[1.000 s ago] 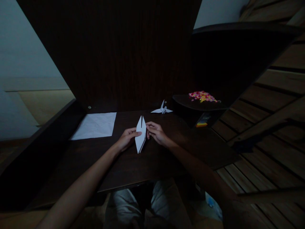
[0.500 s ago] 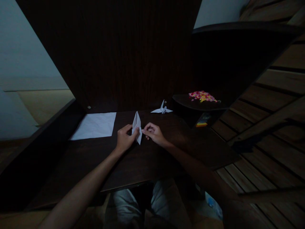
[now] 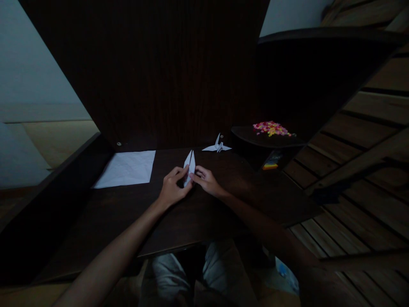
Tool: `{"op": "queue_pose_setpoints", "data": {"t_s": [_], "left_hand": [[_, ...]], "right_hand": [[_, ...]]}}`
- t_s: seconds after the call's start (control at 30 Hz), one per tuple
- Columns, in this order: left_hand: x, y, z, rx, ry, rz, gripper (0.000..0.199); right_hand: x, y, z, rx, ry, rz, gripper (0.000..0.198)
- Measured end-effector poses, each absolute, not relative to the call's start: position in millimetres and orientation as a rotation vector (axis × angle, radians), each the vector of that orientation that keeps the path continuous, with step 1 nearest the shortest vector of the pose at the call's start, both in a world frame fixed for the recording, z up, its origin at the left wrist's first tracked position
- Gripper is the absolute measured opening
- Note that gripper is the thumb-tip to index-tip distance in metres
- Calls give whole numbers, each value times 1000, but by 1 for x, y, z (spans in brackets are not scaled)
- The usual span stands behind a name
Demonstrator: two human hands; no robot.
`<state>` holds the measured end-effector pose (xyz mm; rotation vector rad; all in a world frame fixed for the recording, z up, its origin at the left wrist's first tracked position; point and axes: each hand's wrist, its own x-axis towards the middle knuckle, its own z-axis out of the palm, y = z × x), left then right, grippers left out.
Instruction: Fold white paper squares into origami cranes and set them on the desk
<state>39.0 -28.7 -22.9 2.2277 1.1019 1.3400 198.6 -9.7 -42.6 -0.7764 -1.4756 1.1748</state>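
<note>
Between my two hands, just above the dark table, is a piece of folded white origami paper (image 3: 189,164). Its two narrow points face away from me with a slit between them. My left hand (image 3: 174,184) grips its left side and lower end, thumb and fingers closed on it. On the right edge, my right hand (image 3: 206,181) pinches the paper with the thumb in front; the other fingers are curled and partly hidden. A finished paper crane (image 3: 218,146) with spread wings stands behind, to the right.
White paper sheets (image 3: 128,168) lie flat at the table's left (image 3: 105,221). A small corner shelf (image 3: 246,135) on the right carries a heap of pink, red and yellow bits (image 3: 271,128). A dark upright panel (image 3: 179,76) closes off the back.
The folded paper has turned so both points face away, and its lower tip is now covered by my fingers. My right hand has moved from beside it to pinching its edge.
</note>
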Motion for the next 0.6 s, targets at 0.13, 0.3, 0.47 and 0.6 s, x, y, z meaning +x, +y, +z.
{"op": "queue_pose_setpoints", "data": {"t_s": [0.13,0.3,0.47,0.6], "left_hand": [[38,-28,-23,2199,1098,1342,40],[36,-23,-20,2028,1258,1482,30],[36,-16,-21,1687,1070,1258,38],[35,-14,-24,1511,947,1091,37]], "right_hand": [[199,-7,-41,-807,-1437,1183,32],[202,-6,-38,-837,-1374,1233,33],[201,-7,-38,-812,-1324,1293,34],[203,-7,-38,-821,-1311,1275,31]]}}
